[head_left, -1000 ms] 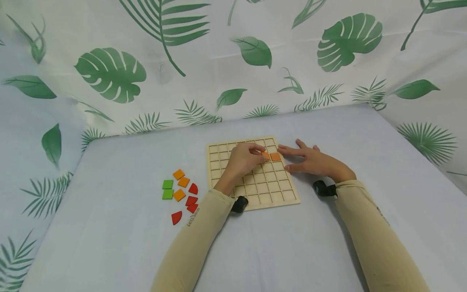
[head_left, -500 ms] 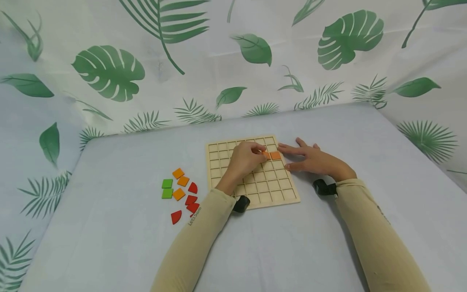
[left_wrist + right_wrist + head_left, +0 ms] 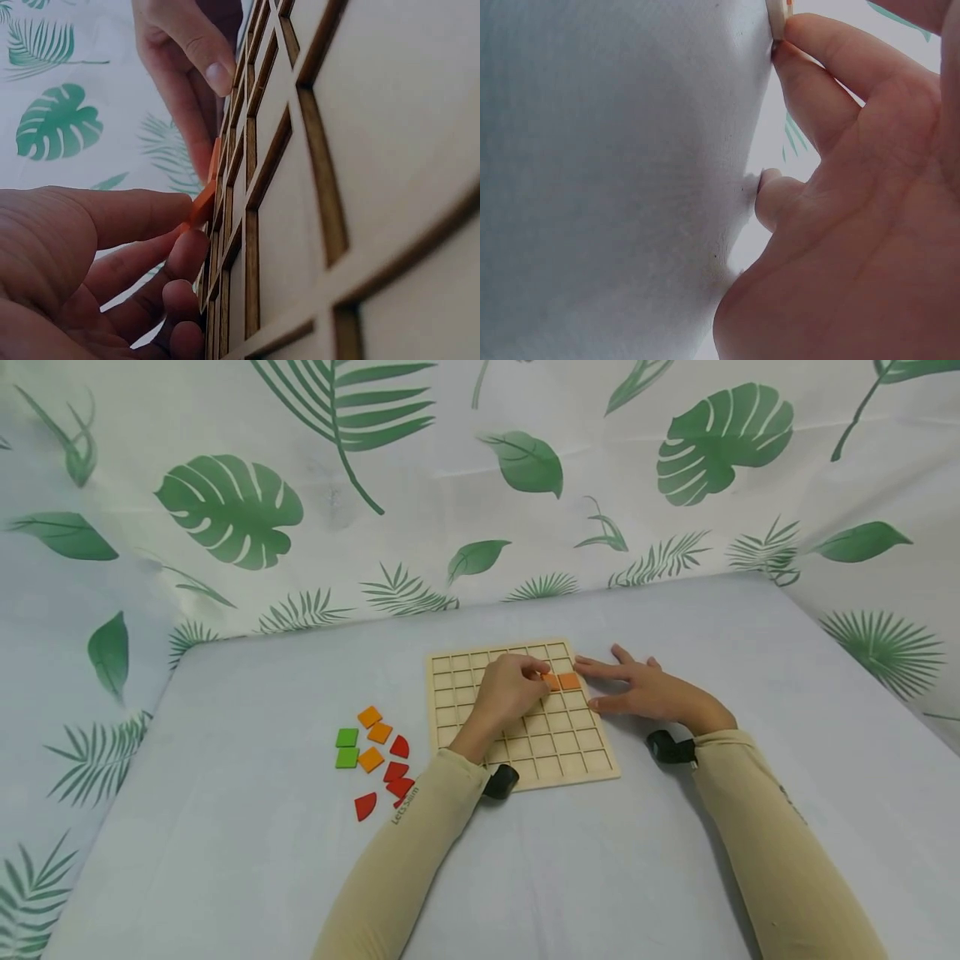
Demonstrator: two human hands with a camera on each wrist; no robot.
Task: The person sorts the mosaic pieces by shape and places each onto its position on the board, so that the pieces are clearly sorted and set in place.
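A pale wooden grid board (image 3: pixel 542 745) lies flat on the table. My left hand (image 3: pixel 510 693) reaches over it and pinches an orange square tile (image 3: pixel 552 682) between thumb and fingertips. In the left wrist view this tile (image 3: pixel 199 207) is tilted against the grid, close beside a second orange square tile (image 3: pixel 570 681), which sits in a cell by the right rim. My right hand (image 3: pixel 648 693) lies with spread fingers at the board's right side. Its fingertips are right at the board's edge (image 3: pixel 778 19) in the right wrist view.
Left of the board lie several loose pieces: orange squares (image 3: pixel 371 760), green squares (image 3: pixel 347 758) and red quarter-circles (image 3: pixel 365 807). My left sleeve (image 3: pixel 420 827) partly covers one red piece. A leaf-patterned cloth (image 3: pixel 420 460) hangs behind the table.
My left hand has shifted very slightly to the right over the board, still pinching the orange tile. My right hand stays in place at the board's edge.
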